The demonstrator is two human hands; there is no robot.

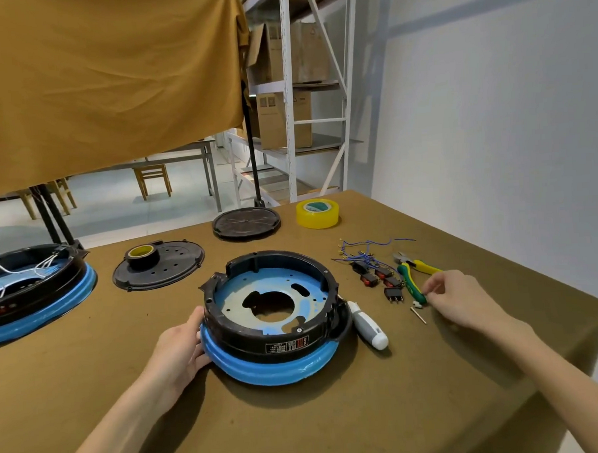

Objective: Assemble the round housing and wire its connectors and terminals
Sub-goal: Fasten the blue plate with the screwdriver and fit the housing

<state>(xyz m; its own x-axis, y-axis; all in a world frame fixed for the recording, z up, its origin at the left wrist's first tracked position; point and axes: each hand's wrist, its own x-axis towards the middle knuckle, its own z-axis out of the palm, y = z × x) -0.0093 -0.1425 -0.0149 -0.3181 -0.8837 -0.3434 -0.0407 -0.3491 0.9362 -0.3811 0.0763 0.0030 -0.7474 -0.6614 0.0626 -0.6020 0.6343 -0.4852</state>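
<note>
The round housing, black ring over a blue base, sits in the middle of the surface, quite near to the person. The left hand rests against its left side with the fingers laid along the blue rim, not curled around it. The right hand is further right, and its fingertips pinch something very small just beside the green-yellow pliers; I cannot tell what the piece is.

The risks come mostly from small parts. A loose screw lies just near of the pliers, and a careless sweep of the right wrist could push it toward the right edge, which is not far. The piece in the fingers can also slip, and on this brown surface it would be hard to find. The screwdriver touches the right side of the housing, so if the left hand turns or pushes the housing, the tool may roll.

The blue wires and the black switches lie in a loose bunch far of the right hand; reaching through them could drag several together.

For moving there is wide open room on the near side, between both arms. The left side is more crowded: a black cover plate with a tape roll on it, and a second housing at the left edge.
</note>
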